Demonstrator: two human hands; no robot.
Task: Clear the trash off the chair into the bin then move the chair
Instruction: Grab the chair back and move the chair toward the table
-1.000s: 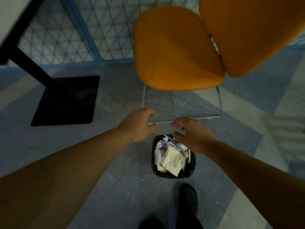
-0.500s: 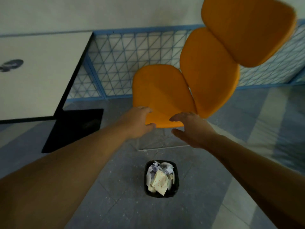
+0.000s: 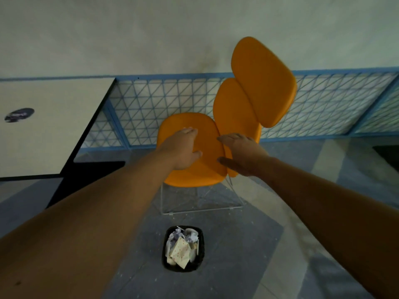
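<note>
**Reaching for the chair**

Now, in the head view, the trash [image 3: 182, 248] sits in the bin [image 3: 183, 269] on the floor, so moving the chair [image 3: 199, 152] looks like the step in hand. The left hand [image 3: 183, 151] and right hand [image 3: 241, 156] hover with straight fingers over the bare seat, holding nothing; contact is unclear. Next comes a firm grip on its edges.

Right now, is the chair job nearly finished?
About halfway. Done: the seat shows no trash, and the bin on the floor holds crumpled paper. In hand: the left hand and right hand reach out open over the chair, not gripping it yet. Left: grab the chair and move it.
</note>
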